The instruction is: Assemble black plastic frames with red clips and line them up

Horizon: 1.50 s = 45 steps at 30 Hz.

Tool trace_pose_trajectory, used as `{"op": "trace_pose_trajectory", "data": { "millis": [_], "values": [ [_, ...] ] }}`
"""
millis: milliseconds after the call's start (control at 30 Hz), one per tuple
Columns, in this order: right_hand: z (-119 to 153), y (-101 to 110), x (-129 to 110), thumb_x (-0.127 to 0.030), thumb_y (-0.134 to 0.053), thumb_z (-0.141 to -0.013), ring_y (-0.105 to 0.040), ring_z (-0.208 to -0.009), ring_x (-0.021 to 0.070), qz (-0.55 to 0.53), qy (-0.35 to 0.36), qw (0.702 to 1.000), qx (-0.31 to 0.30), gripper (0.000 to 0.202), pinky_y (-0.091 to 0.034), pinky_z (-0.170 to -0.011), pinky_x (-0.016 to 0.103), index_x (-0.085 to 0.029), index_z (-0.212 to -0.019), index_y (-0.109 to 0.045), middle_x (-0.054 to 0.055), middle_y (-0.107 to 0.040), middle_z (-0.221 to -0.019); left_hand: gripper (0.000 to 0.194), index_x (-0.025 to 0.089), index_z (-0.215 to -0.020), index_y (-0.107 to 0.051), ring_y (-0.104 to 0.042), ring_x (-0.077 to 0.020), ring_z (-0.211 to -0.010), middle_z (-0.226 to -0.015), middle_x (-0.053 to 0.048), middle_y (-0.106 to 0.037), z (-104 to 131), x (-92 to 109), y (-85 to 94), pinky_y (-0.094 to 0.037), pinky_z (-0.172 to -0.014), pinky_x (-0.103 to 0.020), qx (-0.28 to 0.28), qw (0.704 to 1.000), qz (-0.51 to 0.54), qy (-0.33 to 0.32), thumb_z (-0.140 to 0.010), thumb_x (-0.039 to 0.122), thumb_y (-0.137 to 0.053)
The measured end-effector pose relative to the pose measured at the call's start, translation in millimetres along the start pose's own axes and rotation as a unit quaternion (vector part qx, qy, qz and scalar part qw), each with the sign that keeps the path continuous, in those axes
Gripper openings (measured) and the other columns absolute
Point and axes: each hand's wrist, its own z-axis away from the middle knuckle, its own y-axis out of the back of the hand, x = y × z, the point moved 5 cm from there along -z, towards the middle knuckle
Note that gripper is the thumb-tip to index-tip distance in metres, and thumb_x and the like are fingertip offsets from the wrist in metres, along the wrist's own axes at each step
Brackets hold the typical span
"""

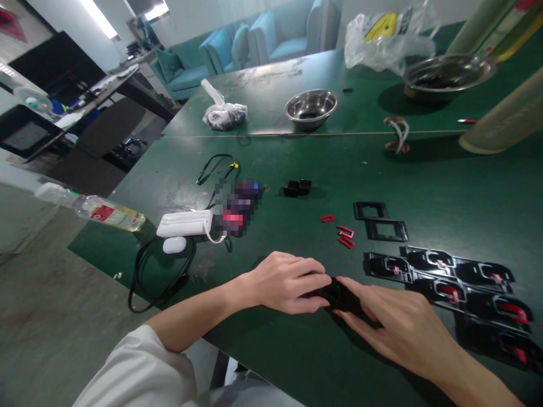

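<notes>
Between my two hands, low over the green table, is a black plastic part (348, 299), mostly covered by fingers. My left hand (292, 282) has its fingers curled over the part's left end. On the right end, my right hand (390, 311) grips it between thumb and fingers. To the right lie several black plastic housings (432, 288) with red pieces set in them. Two black square frames (386, 230) overlap slightly beyond my right hand. Several loose red U-shaped clips (346, 232) lie ahead of the hands, and small black blocks (297, 187) sit farther off.
A phone (240, 209), a white power bank (184, 223), an earbud case (174, 245) and black cables (139, 282) lie left. A bottle (110, 213) stands at the left edge. Steel bowls (311, 107) and plastic bags (224, 113) are farther back.
</notes>
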Motion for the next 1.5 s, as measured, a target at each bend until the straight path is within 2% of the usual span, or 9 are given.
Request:
{"op": "trace_pose_trajectory", "data": {
  "millis": [433, 733, 967, 1133, 1300, 1400, 1500],
  "values": [
    [0, -2, 1, -0.036, -0.052, -0.11, -0.064, -0.054, 0.0128, 0.015, -0.011, 1.0, -0.016, 0.034, -0.044, -0.052, 0.025, -0.01, -0.129, -0.063, 0.004, -0.072, -0.077, 0.031, 0.014, -0.106, -0.073, -0.075, -0.0116, -0.074, -0.104, -0.004, -0.081, -2, 0, 0.8, -0.054, -0.06, -0.026, 0.014, 0.999, 0.035, 0.001, -0.104, 0.043, -0.062],
    [-2, 0, 0, -0.035, -0.05, -0.111, -0.065, -0.054, 0.013, 0.021, -0.005, 1.0, -0.012, 0.032, -0.044, -0.052, 0.025, -0.011, -0.128, -0.063, 0.003, -0.071, -0.075, 0.035, 0.014, -0.106, -0.073, -0.075, -0.0119, -0.073, -0.102, -0.004, -0.082, -2, -2, -1.2, -0.055, -0.061, -0.026, -0.002, 0.999, 0.036, 0.007, -0.104, 0.046, -0.059],
    [0, -1, 0, -0.036, -0.053, -0.11, -0.065, -0.056, 0.0135, 0.017, -0.009, 1.0, -0.015, 0.039, -0.045, -0.05, 0.025, -0.009, -0.136, -0.061, 0.006, -0.074, -0.081, 0.034, 0.015, -0.105, -0.073, -0.075, -0.0125, -0.071, -0.101, -0.004, -0.082, -1, -1, -2.1, -0.054, -0.06, -0.025, 0.003, 0.999, 0.035, 0.004, -0.104, 0.045, -0.058],
    [-1, 5, -2, -0.038, -0.058, -0.108, -0.068, -0.063, 0.015, 0.018, -0.004, 1.0, 0.017, 0.043, -0.05, -0.055, 0.026, -0.007, -0.139, -0.059, 0.008, -0.072, -0.089, 0.03, 0.015, -0.105, -0.072, -0.077, -0.0128, -0.08, -0.1, -0.006, -0.082, -3, -5, 2.0, -0.057, -0.067, -0.023, 0.022, 0.99, 0.118, 0.076, -0.102, 0.042, -0.059],
    [-1, 11, -4, -0.021, -0.069, -0.1, -0.072, -0.088, 0.0193, 0.023, 0.026, 0.997, 0.067, 0.029, -0.057, -0.07, 0.027, -0.008, -0.126, -0.063, 0.014, -0.07, -0.108, 0.031, 0.014, -0.107, -0.073, -0.073, -0.0111, -0.074, -0.099, -0.006, -0.081, -2, -5, 2.1, -0.055, -0.065, -0.021, 0.002, 0.969, 0.206, 0.136, -0.101, 0.042, -0.062],
    [-2, 13, -8, -0.011, -0.068, -0.098, -0.069, -0.088, 0.0186, 0.007, 0.058, 0.996, 0.074, 0.017, -0.057, -0.071, 0.027, -0.011, -0.115, -0.065, 0.013, -0.069, -0.106, 0.032, 0.014, -0.107, -0.074, -0.067, -0.0102, -0.068, -0.091, -0.005, -0.077, -2, -3, -0.8, -0.052, -0.064, -0.021, -0.017, 0.954, 0.25, 0.166, -0.1, 0.043, -0.063],
    [-3, 14, -11, -0.004, -0.064, -0.096, -0.068, -0.091, 0.0192, -0.007, 0.08, 0.994, 0.075, 0.014, -0.057, -0.074, 0.028, -0.013, -0.107, -0.064, 0.012, -0.069, -0.105, 0.033, 0.014, -0.11, -0.074, -0.061, -0.0097, -0.064, -0.082, -0.002, -0.071, -1, 0, -4.7, -0.047, -0.06, -0.021, -0.039, 0.936, 0.292, 0.195, -0.098, 0.044, -0.066]
  ]
}}
